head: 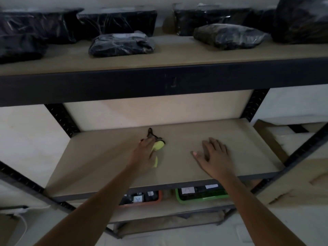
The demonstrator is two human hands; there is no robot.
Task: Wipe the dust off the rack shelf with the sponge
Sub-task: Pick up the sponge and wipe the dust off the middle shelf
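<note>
The middle rack shelf (106, 157) is a bare tan board in a dark metal frame. My left hand (145, 153) rests on it near the centre, closed over a yellow-green sponge (158, 145) with a dark scouring side; the sponge sticks out past my fingers and below my palm. A small dark scrap (150, 132) lies on the board just beyond the sponge. My right hand (213, 155) lies flat on the shelf to the right, fingers spread, holding nothing.
The upper shelf (177, 52) carries several black plastic-wrapped packages (120, 44). Below, an orange bin (142, 197) and a green bin (200, 192) sit on a lower shelf. Cardboard boxes (284, 139) stand to the right. Dark slotted uprights frame the rack.
</note>
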